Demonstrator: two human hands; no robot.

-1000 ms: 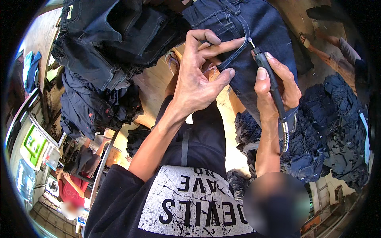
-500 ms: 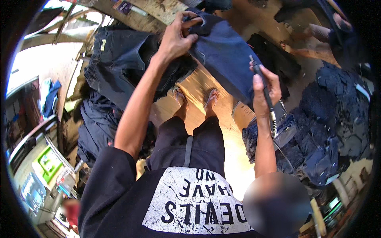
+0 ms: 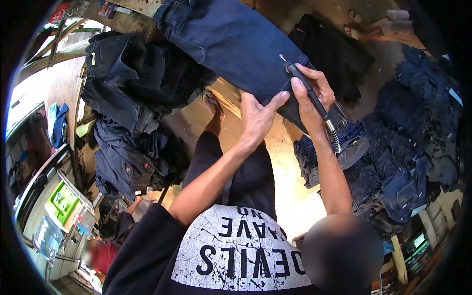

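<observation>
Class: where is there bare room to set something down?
Sunlit floor shows bare between the black shorts and the heap of dark cloth at right. It is crowded at left, with stacked dark garments, and at upper centre, where the left hand, right hand and pen-shaped tool crowd the blue denim garment.

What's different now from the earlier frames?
The left hand has left the waistband end of the blue garment for its near edge, closer to the right hand. The waistband end has swung leftward. The right hand still holds the black pen-shaped tool.
</observation>
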